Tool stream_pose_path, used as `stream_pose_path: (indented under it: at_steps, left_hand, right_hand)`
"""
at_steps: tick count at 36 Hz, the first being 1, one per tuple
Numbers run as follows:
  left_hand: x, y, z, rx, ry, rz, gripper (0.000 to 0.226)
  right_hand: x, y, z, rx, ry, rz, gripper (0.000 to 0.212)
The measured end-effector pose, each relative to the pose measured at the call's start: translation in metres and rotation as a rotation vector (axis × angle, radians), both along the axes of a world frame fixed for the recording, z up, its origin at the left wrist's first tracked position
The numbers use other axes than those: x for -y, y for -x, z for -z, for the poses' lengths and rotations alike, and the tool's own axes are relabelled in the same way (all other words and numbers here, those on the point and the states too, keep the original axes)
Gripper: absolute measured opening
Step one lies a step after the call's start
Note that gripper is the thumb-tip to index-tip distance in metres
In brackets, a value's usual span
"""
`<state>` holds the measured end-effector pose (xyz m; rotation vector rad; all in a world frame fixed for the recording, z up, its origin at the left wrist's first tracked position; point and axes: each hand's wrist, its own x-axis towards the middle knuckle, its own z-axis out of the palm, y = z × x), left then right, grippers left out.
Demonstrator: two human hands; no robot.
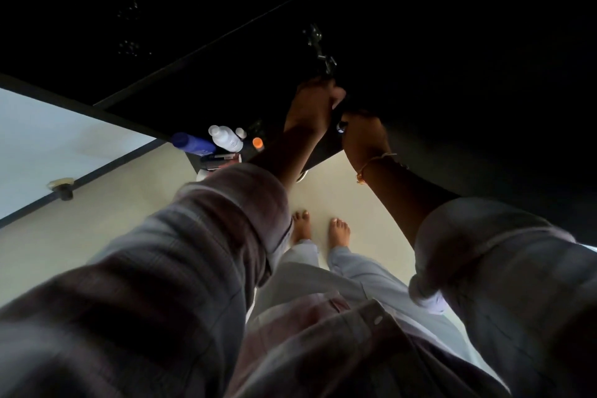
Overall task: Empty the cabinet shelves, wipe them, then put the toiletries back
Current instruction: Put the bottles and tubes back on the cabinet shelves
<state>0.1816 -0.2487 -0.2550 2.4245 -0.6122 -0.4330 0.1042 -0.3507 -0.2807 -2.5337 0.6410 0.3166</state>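
Both my hands reach up into a very dark black cabinet. My left hand has its fingers and thumb curled round something dark that I cannot make out. Just right of it, my right hand grips a small dark item with a pale shiny tip. To the left of my arms, toiletries stand on a dark ledge: a blue bottle, a white bottle, a small white cap, an orange cap and a reddish flat pack.
A metal hinge shows above my left hand. On the left is a pale glass panel with a knob. Below lie the cream floor and my bare feet.
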Motion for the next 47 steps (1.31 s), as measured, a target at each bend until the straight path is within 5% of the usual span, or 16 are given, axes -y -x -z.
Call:
stream_pose_path:
  at_steps: [10,22,31,39,47]
  left_hand:
    - [0.003,-0.007,-0.001,-0.088,0.01,-0.051,0.011]
    - [-0.008,0.012,0.01,0.0,0.066,-0.203,0.047]
    - [-0.04,0.086,-0.007,0.085,0.192,-0.22,0.031]
    - [-0.117,0.129,0.013,0.134,0.067,-0.478,0.017]
    - [-0.16,0.117,0.003,0.198,0.075,-0.826,0.045]
  right_hand:
    - [-0.002,-0.003,-0.001,-0.002,0.028,-0.035,0.032]
    - [-0.004,0.01,-0.011,0.029,0.027,-0.067,0.033]
    - [-0.022,0.038,-0.039,0.196,0.08,-0.235,0.035]
    - [-0.064,0.028,-0.03,0.218,0.132,-0.461,0.019]
    - [-0.104,0.0,-0.018,0.134,0.031,-0.583,0.045]
